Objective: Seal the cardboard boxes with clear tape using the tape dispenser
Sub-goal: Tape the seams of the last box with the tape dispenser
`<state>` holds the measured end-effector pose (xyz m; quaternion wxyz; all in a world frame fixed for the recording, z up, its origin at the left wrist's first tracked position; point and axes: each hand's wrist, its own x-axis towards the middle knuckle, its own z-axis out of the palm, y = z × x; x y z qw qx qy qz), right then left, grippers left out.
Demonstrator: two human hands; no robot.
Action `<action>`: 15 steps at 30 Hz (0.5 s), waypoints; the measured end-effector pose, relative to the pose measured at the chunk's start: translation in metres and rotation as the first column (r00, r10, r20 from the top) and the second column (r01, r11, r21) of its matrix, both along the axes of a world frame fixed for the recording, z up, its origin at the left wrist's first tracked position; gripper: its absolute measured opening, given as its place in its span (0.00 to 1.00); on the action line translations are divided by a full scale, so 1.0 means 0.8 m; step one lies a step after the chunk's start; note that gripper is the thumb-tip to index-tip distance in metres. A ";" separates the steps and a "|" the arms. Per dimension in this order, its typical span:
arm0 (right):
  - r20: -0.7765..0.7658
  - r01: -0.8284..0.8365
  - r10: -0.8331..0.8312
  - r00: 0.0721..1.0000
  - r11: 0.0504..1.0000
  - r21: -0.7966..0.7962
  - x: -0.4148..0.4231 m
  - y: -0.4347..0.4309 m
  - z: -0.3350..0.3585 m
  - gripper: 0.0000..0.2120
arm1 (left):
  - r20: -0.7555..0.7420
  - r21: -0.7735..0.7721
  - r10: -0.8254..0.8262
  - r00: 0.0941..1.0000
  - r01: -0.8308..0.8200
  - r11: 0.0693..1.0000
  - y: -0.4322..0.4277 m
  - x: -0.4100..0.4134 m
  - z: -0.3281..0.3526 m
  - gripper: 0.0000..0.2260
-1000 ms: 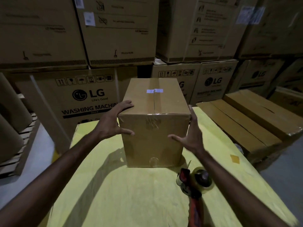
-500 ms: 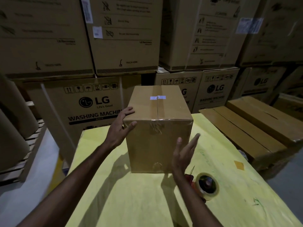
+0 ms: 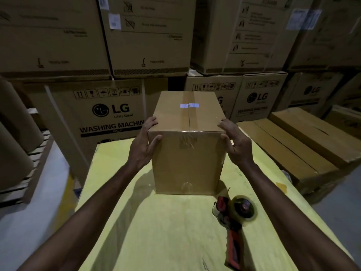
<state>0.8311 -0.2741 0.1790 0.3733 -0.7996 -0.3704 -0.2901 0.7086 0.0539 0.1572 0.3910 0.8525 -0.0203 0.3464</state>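
The left grip (image 3: 143, 144) is clamped on the upper left corner of the box (image 3: 187, 159): fingers curled over the top edge, thumb pressed on the near face. The right grip (image 3: 237, 141) is clamped on the upper right corner in the same way, with its fingers on the top edge and its thumb at the near corner.

The box stands upright on the counter (image 3: 156, 231), toward the far end. Clear tape (image 3: 188, 122) runs along the top seam and folds down onto the near face, where it is wrinkled. A short pale strip (image 3: 189, 105) crosses the seam on top.

The tape dispenser (image 3: 232, 216) lies on its side on the counter, near the box's right lower corner but not touching it, with its handle pointing toward the person.

The counter top is yellow and matte, with faint marks.

Large printed cartons (image 3: 109, 114) are stacked behind the counter in a wall. Long flat cartons (image 3: 293, 145) lie to the right. A wooden pallet (image 3: 33, 167) carrying brown rolls (image 3: 17, 114) sits to the left on a grey floor (image 3: 29, 222).

The room is dim. The small print on the cartons cannot be read. The box's far and side faces are hidden. The roll on the dispenser is hard to make out.
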 end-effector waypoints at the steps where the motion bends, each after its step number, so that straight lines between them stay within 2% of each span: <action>1: -0.030 -0.018 0.018 0.999 1.000 0.007 -0.005 -0.001 -0.004 0.21 | -0.003 -0.008 -0.001 1.000 0.001 1.000 -0.003 -0.001 0.000 0.32; 5: -0.145 -0.018 0.032 0.989 0.995 0.096 -0.027 0.005 -0.014 0.30 | -0.023 -0.110 -0.020 1.000 0.017 0.994 -0.013 -0.005 0.000 0.37; 7: -0.285 0.058 0.013 0.959 0.969 0.240 -0.035 0.021 -0.007 0.30 | -0.013 -0.322 -0.043 0.999 0.037 0.946 -0.022 -0.008 0.011 0.37; 8: -0.389 0.105 0.036 0.921 0.937 0.334 -0.041 0.031 0.003 0.29 | -0.026 -0.450 -0.058 0.998 0.040 0.892 -0.028 -0.010 0.022 0.37; 9: -0.515 0.163 0.094 0.852 0.888 0.431 -0.045 0.040 0.018 0.29 | -0.059 -0.562 -0.070 0.996 0.025 0.827 -0.032 -0.011 0.033 0.34; 11: -0.738 0.257 0.296 0.606 0.805 0.534 -0.054 0.054 0.053 0.29 | -0.180 -0.696 -0.132 0.975 -0.031 0.718 -0.035 -0.006 0.050 0.29; 13: -0.834 0.284 0.410 0.370 0.805 0.522 -0.062 0.059 0.080 0.27 | -0.329 -0.780 -0.263 0.907 -0.104 0.617 -0.035 -0.003 0.061 0.30; 15: -0.896 0.317 0.375 0.238 0.842 0.437 -0.061 0.058 0.085 0.24 | -0.389 -0.850 -0.393 0.833 -0.160 0.502 -0.031 -0.004 0.067 0.26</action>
